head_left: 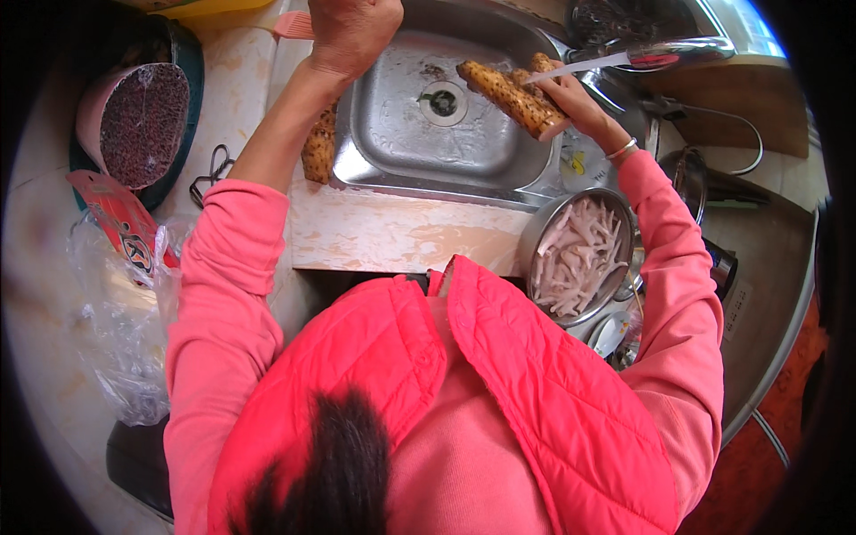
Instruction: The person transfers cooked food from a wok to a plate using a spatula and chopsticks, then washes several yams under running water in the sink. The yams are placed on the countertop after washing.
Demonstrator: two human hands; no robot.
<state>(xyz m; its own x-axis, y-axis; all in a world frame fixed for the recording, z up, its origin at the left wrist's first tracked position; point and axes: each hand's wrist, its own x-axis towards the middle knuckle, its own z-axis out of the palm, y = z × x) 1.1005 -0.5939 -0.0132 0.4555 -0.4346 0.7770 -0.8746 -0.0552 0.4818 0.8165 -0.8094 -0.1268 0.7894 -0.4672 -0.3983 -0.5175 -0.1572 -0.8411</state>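
Observation:
My right hand (568, 93) is over the right side of the steel sink (455, 150), closed around a brown, spotted root (515, 100) with a pale cut end. More root pieces show beside its fingers. A whitish strip-like object (588, 65) crosses by the thumb; what it is cannot be told. My left hand (356, 30) is bent at the top edge, above the sink's left rim, its fingers mostly hidden. Beside it lies or is held a pink ribbed tool (294, 25). Another brown root (319, 150) rests on the counter left of the sink.
A steel bowl of pale chicken feet (578, 257) stands at the sink's lower right corner. Spoons and dishes (612, 334) lie below it. On the left are a plastic-wrapped container (144, 124), black-handled scissors (212, 172), a red package (120, 217) and clear plastic bags (120, 321). A chrome tap (702, 48) projects over the right.

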